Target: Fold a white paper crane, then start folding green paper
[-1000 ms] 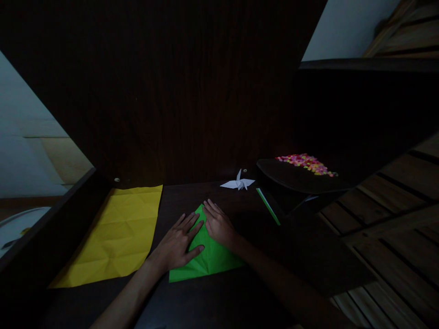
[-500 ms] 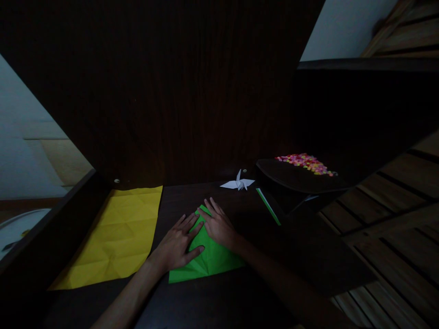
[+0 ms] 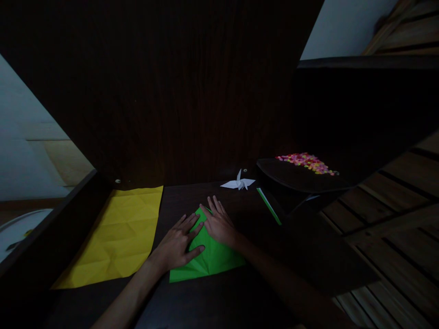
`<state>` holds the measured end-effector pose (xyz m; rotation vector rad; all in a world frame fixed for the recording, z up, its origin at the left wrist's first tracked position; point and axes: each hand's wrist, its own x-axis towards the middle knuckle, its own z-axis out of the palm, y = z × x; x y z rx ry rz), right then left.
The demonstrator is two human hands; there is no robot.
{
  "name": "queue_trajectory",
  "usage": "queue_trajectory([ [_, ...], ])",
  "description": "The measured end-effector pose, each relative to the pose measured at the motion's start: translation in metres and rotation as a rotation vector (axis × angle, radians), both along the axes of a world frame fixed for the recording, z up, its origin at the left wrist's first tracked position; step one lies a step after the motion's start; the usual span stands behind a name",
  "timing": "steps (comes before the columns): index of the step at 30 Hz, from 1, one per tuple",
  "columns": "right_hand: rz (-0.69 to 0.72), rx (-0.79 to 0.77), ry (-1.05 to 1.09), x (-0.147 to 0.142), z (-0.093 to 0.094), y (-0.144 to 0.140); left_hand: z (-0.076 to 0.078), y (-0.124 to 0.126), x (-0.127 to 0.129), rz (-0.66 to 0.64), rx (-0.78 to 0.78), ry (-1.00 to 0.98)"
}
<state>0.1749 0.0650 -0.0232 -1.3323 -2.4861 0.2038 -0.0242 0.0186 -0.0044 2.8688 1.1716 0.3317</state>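
A folded sheet of green origami paper point(image 3: 214, 258), creased and pointed at its far end, lies on the dark wooden surface. Flat on its left side rests my left hand point(image 3: 180, 242), fingers spread and thumb reaching across the paper. My right hand point(image 3: 219, 224) presses on the upper right edge, its fingers stretched out near the far tip. Both hands hide parts of the sheet's two slanting edges. Beyond them stands a white paper crane point(image 3: 238, 183). To the left is a larger yellow sheet point(image 3: 120, 237), marked all over with fold lines.
A thin green and white paper strip point(image 3: 269, 205) lies right of my hands. Farther right, a dark curved shelf point(image 3: 284, 176) carries a heap of small pink, red and yellow pieces point(image 3: 307, 163). A tall dark panel point(image 3: 192, 91) rises behind. A raised edge point(image 3: 44, 219) borders the left.
My right hand has shifted slightly along the upper right edge of the green paper. My left hand stays in place on the sheet.
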Motion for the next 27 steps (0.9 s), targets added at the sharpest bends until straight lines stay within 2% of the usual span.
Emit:
queue_trajectory([
  [27, -0.001, -0.025, 0.006, 0.0013, -0.0011, 0.0020, -0.0042, -0.0030, -0.0013, 0.009, -0.013, -0.029],
])
